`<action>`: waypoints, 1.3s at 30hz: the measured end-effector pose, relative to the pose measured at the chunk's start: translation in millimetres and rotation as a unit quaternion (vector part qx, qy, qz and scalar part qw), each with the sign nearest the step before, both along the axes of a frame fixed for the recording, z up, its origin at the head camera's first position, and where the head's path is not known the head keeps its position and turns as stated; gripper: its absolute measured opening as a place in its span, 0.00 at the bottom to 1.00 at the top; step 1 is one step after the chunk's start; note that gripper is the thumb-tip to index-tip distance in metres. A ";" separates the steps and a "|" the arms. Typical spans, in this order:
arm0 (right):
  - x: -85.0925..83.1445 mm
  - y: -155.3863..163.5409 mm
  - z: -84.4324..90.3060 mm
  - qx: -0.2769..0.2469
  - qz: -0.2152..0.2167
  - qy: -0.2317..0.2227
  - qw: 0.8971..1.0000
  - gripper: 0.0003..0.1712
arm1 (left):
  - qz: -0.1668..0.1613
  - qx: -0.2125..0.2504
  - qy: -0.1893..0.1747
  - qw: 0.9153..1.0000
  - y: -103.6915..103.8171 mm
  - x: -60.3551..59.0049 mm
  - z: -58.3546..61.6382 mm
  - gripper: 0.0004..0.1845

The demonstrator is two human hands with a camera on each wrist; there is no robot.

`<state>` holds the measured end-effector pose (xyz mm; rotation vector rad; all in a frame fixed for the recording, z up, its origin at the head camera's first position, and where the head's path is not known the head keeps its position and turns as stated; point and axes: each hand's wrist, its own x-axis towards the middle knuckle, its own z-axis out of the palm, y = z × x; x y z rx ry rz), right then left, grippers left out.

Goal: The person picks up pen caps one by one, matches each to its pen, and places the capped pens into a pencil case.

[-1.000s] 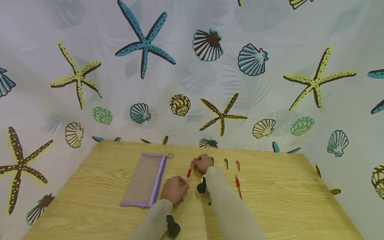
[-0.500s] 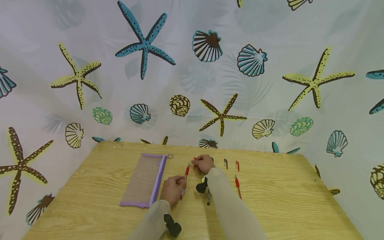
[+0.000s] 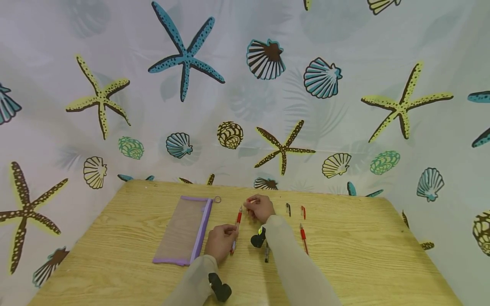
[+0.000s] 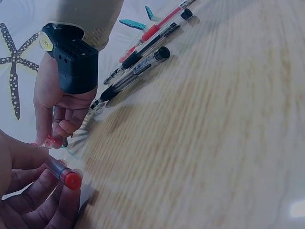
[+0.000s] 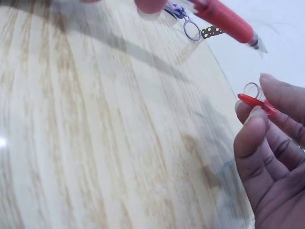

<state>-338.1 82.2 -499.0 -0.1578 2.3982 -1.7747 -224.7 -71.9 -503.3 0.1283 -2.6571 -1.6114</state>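
My left hand [image 3: 229, 233] grips a red pen [image 3: 237, 223] by its lower barrel, with the tip pointing away from me. In the left wrist view its red end [image 4: 72, 180] shows between my fingers [image 4: 33, 191]. My right hand [image 3: 251, 207] is just right of the pen's tip and pinches a small clear cap with a red clip [image 5: 254, 97] between thumb and fingers [image 5: 252, 143]. The uncapped pen tip [image 5: 228, 24] points toward that cap, a short gap away. A flat purple-edged mesh pouch [image 3: 184, 229] lies left of my left hand.
On the wooden table [image 3: 363, 255], a black pen [image 3: 266, 255] lies partly under my right forearm and another red pen [image 3: 303, 238] lies further right. Two loose caps, black [image 3: 288, 208] and red [image 3: 303, 211], lie beyond them. A seashell-print curtain [image 3: 245, 85] surrounds the table.
The pen's tip, which met my right hand a second ago, has come apart from it. The pen has shifted slightly left, and the right hand holds the cap beside it.
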 end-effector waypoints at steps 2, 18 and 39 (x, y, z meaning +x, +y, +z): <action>-0.3 0.0 0.4 -0.012 -0.002 0.003 1.000 0.11 | -0.001 -0.001 -0.001 1.000 0.1 0.7 1.1 0.11; 12.7 0.5 22.1 -0.067 0.011 0.022 0.997 0.12 | -0.006 -0.003 -0.008 1.000 2.5 0.8 1.4 0.11; 31.4 -2.9 41.2 -0.066 0.042 0.015 0.997 0.11 | -0.006 0.010 -0.010 1.000 4.9 1.8 5.2 0.11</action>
